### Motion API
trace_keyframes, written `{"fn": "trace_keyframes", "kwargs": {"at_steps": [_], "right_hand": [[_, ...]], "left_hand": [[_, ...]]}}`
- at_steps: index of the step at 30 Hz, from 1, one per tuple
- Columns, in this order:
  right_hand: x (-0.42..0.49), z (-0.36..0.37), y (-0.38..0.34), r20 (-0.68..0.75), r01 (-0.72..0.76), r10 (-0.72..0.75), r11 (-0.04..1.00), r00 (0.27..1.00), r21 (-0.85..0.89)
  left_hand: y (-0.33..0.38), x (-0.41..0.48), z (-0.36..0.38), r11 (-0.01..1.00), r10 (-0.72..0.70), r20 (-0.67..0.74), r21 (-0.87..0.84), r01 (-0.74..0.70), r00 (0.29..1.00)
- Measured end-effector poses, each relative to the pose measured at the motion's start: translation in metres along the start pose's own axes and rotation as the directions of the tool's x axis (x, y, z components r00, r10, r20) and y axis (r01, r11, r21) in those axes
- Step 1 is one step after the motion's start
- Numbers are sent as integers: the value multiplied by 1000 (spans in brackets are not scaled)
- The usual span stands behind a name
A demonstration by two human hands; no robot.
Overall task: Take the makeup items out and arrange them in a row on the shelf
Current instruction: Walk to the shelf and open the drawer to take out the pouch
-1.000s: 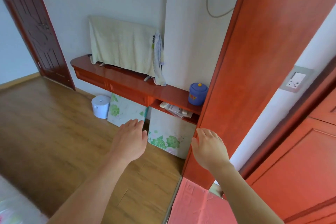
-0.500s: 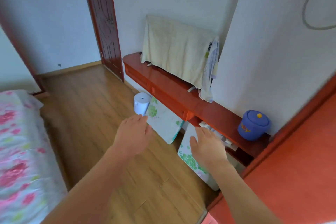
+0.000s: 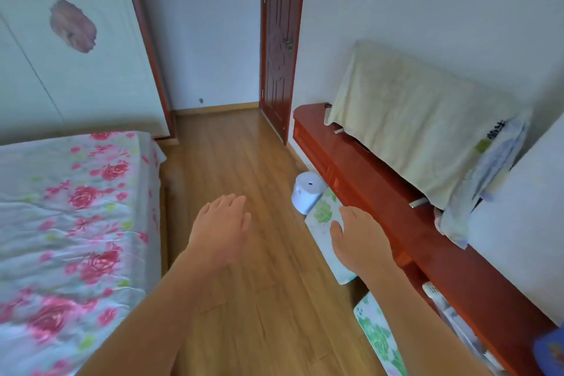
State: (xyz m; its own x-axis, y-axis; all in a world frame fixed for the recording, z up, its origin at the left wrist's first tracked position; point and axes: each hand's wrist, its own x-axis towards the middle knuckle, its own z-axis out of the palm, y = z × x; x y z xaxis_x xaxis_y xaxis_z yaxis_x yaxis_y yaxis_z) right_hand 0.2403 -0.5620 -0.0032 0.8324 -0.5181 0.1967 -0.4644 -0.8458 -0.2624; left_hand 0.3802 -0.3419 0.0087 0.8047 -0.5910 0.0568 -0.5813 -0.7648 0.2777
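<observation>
Red-brown wood of the shelf [image 3: 390, 198] runs along my right, no makeup items show anywhere, so with left hand [image 3: 221, 229] and right hand [image 3: 360, 243] empty, fingers [image 3: 233, 203] loosely straight, I judge it best to find where they are kept before reaching.

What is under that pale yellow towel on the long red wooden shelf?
Below the pale yellow towel only two silver feet and a dark lower edge show; everything else is covered.

Home bedroom: bed [image 3: 76, 207] under a rose-print sheet at left, pale wardrobe [image 3: 61, 70] behind it, dark wooden door [image 3: 279, 40], plank floor [image 3: 238, 146], red shelf [image 3: 488, 278] along the right wall.
</observation>
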Motion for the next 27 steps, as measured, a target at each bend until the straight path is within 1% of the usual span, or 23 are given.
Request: {"fn": "trace_keyframes", "kwargs": {"at_steps": [3,8,13,18,21,27], "right_hand": [[46,20,-32,2,24,-24,999,1000,22],[123,56,-89,26,24,-26,997,999,68],[190,74,-126,64,31,-36,997,997,77],[270,100,-140,79,4,-11,996,997,94],[323,119,-141,108,20,-29,996,994,81],[446,138,-142,134,41,-48,998,990,56]], "left_hand": [[-39,37,-7,1000,-17,-13,-21,16,1000],[-107,105,-17,999,-43,2,1,43,999],[-148,172,-35,998,-56,7,17,55,998],[-176,253,-35,998,-43,17,45,42,999],[-187,306,-33,997,-47,4,64,47,999],[-200,425,-39,994,-69,30,81,67,997]]}}
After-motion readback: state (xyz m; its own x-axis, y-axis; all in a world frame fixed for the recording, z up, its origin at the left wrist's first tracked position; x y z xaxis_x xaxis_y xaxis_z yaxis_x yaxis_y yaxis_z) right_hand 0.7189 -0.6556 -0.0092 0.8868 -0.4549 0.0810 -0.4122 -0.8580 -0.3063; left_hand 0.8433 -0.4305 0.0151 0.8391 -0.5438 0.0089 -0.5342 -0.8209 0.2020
